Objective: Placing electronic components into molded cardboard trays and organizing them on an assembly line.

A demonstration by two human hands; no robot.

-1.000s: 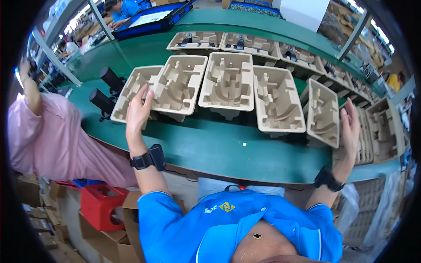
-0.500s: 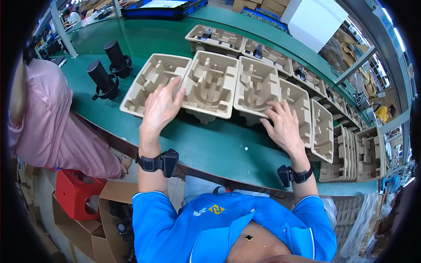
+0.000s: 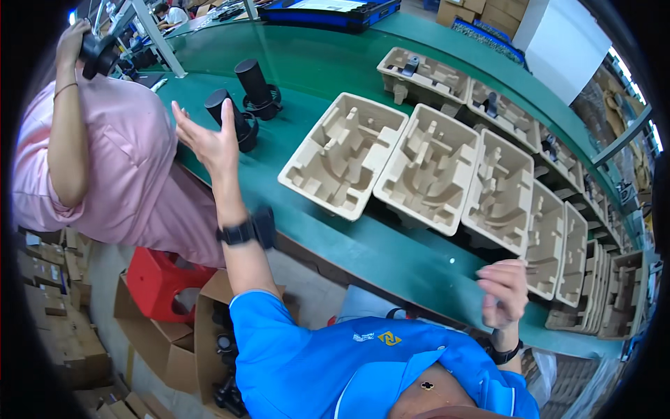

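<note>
My left hand (image 3: pixel 209 143) is raised at the left with fingers stretched and thumb apart. It holds nothing and is close in front of the nearer black cylinder (image 3: pixel 222 105), which leans in a black ring-shaped holder. Just behind stands a second black cylinder (image 3: pixel 252 78) with a similar holder. My right hand (image 3: pixel 504 292) hovers over the front table edge, fingers loosely bent and nothing visible in them. Between the hands, a row of beige molded pulp trays (image 3: pixel 322 199) lies on the green table, their shaped hollows facing up.
Farther back runs another row of pulp trays (image 3: pixel 453 94) with small dark parts in them. Nested trays (image 3: pixel 583 318) stand at the right end. A person in pink (image 3: pixel 118 140) on my left lifts a black part. Below are a red stool (image 3: pixel 159 283) and an open carton (image 3: pixel 164 349).
My view has swung left. My left hand has left the first tray and reached toward the black cylinders. My right hand has drawn back from the trays toward me.
</note>
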